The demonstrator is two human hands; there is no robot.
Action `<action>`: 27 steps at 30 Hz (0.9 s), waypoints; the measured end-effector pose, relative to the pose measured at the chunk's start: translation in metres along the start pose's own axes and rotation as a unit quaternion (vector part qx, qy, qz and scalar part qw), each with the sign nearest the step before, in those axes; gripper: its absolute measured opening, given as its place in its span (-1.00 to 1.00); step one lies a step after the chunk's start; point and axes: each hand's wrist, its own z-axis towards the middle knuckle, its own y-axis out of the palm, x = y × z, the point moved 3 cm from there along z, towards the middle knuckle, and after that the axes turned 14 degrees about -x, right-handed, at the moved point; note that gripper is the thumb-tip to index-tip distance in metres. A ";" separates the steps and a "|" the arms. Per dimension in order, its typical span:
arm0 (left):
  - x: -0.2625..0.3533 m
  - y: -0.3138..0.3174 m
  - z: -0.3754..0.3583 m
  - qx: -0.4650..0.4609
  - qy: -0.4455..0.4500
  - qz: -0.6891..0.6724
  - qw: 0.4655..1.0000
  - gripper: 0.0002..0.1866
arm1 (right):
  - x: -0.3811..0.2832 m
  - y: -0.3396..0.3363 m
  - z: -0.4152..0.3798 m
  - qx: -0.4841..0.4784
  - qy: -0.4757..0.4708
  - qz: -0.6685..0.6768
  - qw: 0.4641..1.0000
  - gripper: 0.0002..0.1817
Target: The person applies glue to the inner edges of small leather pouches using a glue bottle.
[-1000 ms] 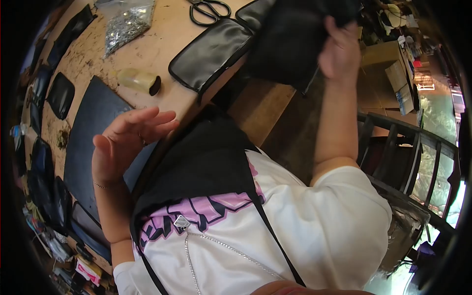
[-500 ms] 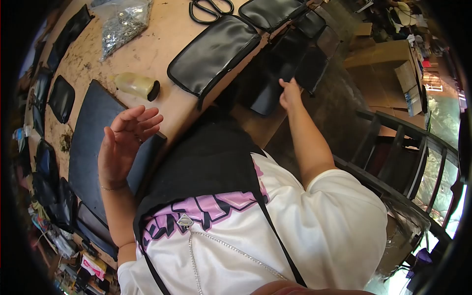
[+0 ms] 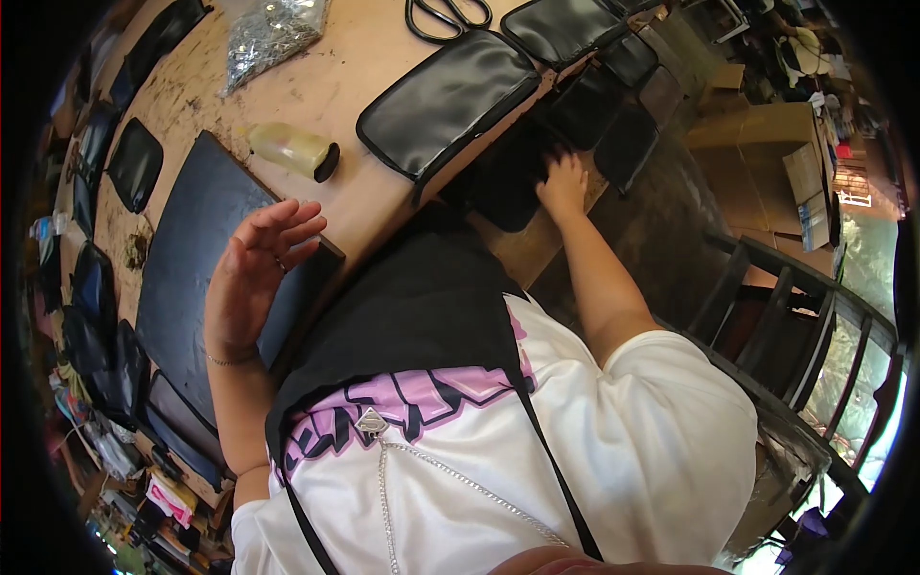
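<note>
My left hand [image 3: 264,268] is raised over a dark flat board [image 3: 196,240] on the worktable, its fingers loosely curved and apart, with nothing in it. My right hand [image 3: 563,187] reaches below the table's edge, fingers spread, at the edge of a black leather-like piece [image 3: 513,196]. Whether its fingertips press on that piece is hard to see in the shadow. Above it on the tabletop lies a black padded pouch-like piece [image 3: 448,103] with stitched edges. A yellowish bottle [image 3: 292,151] with a dark end rests on its side near my left hand.
Black-handled scissors [image 3: 448,17] and a plastic bag of small metal parts [image 3: 273,38] lie on the table [image 3: 326,86]. More black pieces [image 3: 628,149] hang or lie to the right. A cardboard box [image 3: 752,168] and a dark slatted chair [image 3: 767,307] stand at the right.
My right hand has gone from fingers held together by a shiny black piece to spread fingers. That piece now lies darker and flatter. My left hand stays raised; the view has shifted slightly.
</note>
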 end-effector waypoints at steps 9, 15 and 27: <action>0.010 -0.018 -0.043 0.067 0.011 0.065 0.996 -0.35 | 0.007 0.018 -0.009 -0.014 0.027 0.032 0.999 -0.19; 0.048 -0.105 -0.194 0.439 -0.126 0.661 0.596 -0.53 | 0.019 -0.010 0.006 0.164 -0.059 0.081 0.981 -0.35; -0.030 -0.109 -0.443 0.707 -0.424 0.495 0.273 -0.66 | -0.093 -0.168 -0.013 0.444 -0.167 0.349 0.808 -0.52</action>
